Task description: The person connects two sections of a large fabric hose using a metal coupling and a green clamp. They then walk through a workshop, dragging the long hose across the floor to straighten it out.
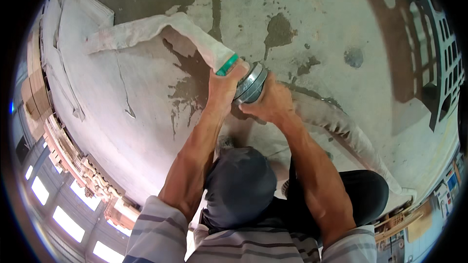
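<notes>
A metal hose coupling (252,84) with two ringed halves is held above the concrete floor, the halves face to face; I cannot tell whether they are locked. My left hand (222,88) is closed around the left half, next to a green band (227,65) at the end of a flat whitish fabric hose (195,36). Gripping the right half is my right hand (274,101), its fingers partly hidden behind the coupling. From that side a second pale hose (343,129) runs off to the lower right. Both forearms reach forward past my knees.
Dark wet patches (280,30) mark the concrete. A grey slotted panel (444,51) stands at the far right and casts a shadow. Stacked boards (36,85) and timber pieces (83,170) line the left side. The left hose lies folded toward the upper left.
</notes>
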A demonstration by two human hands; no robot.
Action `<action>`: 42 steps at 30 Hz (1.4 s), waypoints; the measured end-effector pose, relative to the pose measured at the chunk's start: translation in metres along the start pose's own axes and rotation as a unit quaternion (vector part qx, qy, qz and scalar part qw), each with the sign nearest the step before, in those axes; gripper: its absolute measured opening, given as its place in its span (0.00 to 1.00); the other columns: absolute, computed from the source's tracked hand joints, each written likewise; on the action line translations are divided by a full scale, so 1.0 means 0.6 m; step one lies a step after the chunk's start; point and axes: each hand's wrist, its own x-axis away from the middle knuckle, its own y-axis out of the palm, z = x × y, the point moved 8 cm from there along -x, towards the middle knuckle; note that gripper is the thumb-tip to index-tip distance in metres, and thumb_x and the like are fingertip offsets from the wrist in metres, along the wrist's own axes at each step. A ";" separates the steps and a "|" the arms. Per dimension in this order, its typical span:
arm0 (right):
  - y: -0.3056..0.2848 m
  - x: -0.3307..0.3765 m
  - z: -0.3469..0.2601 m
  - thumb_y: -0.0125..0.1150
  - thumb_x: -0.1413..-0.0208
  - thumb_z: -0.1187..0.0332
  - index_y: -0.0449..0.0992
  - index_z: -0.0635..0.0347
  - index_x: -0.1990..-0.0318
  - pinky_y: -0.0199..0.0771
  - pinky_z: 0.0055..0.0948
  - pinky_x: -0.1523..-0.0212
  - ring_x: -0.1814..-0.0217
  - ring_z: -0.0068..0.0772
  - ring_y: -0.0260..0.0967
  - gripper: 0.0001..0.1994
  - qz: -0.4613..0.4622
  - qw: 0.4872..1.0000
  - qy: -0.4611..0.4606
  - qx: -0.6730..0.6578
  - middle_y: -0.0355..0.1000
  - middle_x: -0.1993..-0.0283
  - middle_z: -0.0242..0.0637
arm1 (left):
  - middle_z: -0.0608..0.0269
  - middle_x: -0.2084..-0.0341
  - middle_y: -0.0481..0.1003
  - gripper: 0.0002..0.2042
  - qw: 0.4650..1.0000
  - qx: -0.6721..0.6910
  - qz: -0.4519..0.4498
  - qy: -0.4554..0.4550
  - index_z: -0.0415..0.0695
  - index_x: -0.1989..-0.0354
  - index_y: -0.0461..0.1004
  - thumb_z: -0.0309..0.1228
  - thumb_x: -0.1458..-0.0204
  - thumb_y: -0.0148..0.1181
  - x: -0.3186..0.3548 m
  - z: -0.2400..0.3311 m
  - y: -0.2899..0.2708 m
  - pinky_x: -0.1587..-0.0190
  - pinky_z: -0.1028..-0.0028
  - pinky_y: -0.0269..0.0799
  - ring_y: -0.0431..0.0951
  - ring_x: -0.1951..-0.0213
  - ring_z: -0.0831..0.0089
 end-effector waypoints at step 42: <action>0.045 0.060 -0.018 0.68 0.77 0.62 0.61 0.64 0.65 0.64 0.42 0.63 0.66 0.50 0.66 0.29 0.196 0.970 -0.113 0.090 0.68 0.70 0.47 | 0.73 0.73 0.70 0.08 0.994 -0.067 0.078 0.047 0.45 0.70 0.72 0.28 0.59 0.63 0.059 -0.024 -0.054 0.65 0.78 0.64 0.69 0.69 0.82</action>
